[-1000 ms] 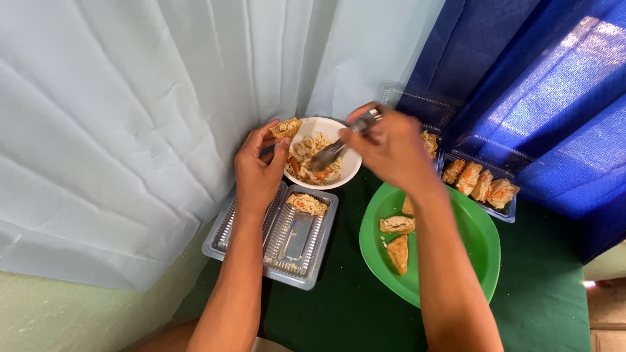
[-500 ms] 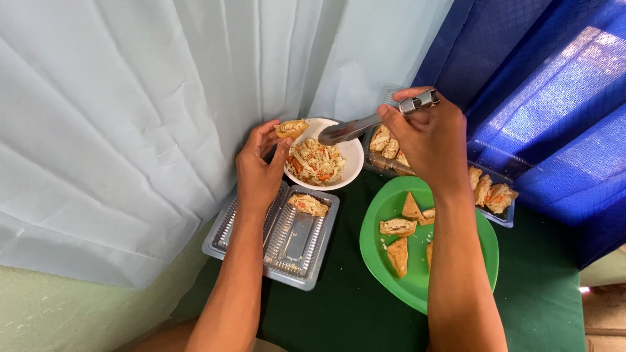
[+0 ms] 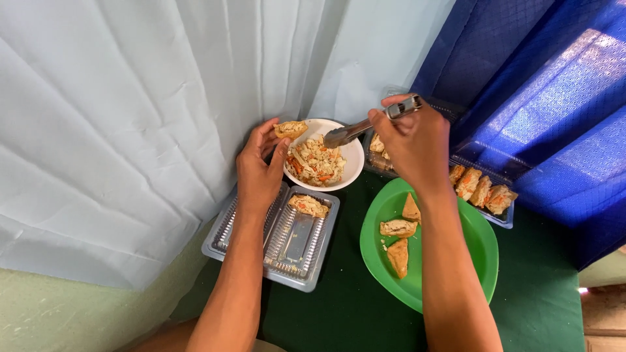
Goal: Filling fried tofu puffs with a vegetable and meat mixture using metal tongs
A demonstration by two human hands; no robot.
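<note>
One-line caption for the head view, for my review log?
Left hand holds a stuffed tofu piece beside a white bowl of shredded filling; right hand holds a metal spoon over it.

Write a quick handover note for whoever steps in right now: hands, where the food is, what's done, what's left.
Left hand holds a tofu piece at the white bowl of filling. Right hand holds tongs, tips over the bowl. One filled piece lies in the clear tray. Three pieces sit on the green plate, more in the back tray. Left: fill the rest, move them over.
</note>
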